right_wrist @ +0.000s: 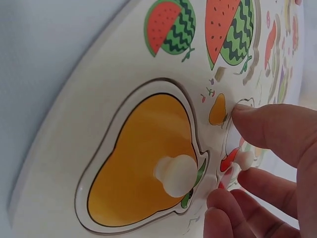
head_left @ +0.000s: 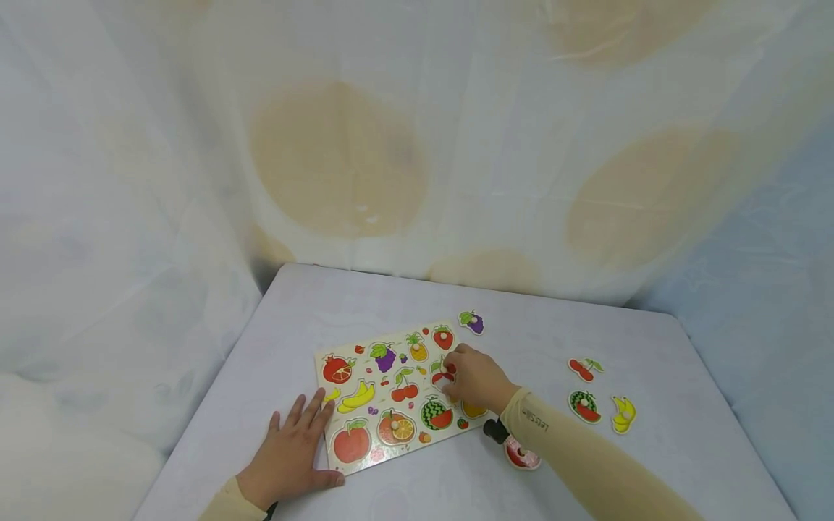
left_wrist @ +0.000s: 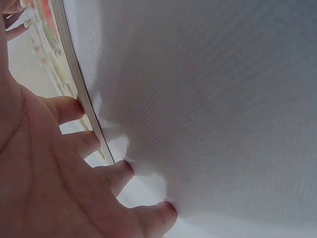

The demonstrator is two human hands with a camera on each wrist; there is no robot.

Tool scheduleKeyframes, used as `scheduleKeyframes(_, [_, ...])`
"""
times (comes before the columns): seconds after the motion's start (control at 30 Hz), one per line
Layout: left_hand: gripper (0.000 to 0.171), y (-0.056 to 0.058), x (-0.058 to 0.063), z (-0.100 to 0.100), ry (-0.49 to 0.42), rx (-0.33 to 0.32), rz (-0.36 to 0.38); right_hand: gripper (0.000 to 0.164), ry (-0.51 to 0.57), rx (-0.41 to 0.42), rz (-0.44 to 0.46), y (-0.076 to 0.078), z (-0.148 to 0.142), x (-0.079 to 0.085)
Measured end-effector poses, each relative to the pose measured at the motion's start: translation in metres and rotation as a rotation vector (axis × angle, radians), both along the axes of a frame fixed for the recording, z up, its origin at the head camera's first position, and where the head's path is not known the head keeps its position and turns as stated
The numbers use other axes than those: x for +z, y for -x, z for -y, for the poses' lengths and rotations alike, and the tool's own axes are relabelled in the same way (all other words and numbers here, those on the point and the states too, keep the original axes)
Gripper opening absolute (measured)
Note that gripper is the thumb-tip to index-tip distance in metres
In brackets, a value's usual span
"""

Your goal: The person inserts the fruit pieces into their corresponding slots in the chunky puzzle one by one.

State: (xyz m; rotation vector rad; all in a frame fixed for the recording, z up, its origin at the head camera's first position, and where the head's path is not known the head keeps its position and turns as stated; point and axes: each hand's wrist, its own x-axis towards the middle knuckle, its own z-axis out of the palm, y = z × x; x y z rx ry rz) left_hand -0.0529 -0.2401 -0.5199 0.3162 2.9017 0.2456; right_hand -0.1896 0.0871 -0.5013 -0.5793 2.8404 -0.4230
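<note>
A fruit knob puzzle board (head_left: 365, 450) lies slantwise on the table. My left hand (head_left: 289, 452) rests at its left side with fingers spread, the fingertips along the edge (left_wrist: 74, 69) and the thumb by the near corner. Over the board's right part, my right hand (head_left: 478, 378) holds a red fruit puzzle piece (right_wrist: 229, 161) at its outlined slot. The index finger touches its white knob (right_wrist: 243, 159); the thumb presses beside the slot. The hand partly covers the piece. Nearer the board's edge, a knobbed pear piece (right_wrist: 143, 153) sits in its recess.
A grape piece (head_left: 472, 323) lies behind the board. To the right are loose cherry (head_left: 582, 370), watermelon (head_left: 585, 407) and banana (head_left: 623, 414) pieces. A red-and-pink piece (head_left: 523, 457) lies partly under the right forearm. Strawberry (head_left: 443, 337), pineapple (head_left: 418, 349) and orange (head_left: 396, 430) pieces sit on the board.
</note>
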Motion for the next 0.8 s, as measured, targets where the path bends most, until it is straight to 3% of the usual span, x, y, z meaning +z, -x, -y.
scheduleKeyframes(0.3, [0.120, 0.001, -0.001, 0.001, 0.008, -0.002, -0.001, 0.043, 0.028, -0.036, 0.042, 0.003, -0.008, 0.005])
scheduleKeyframes(0.8, [0.121, 0.001, -0.003, 0.001, 0.009, -0.006, -0.004, 0.043, 0.004, -0.111, -0.020, 0.021, -0.047, 0.008])
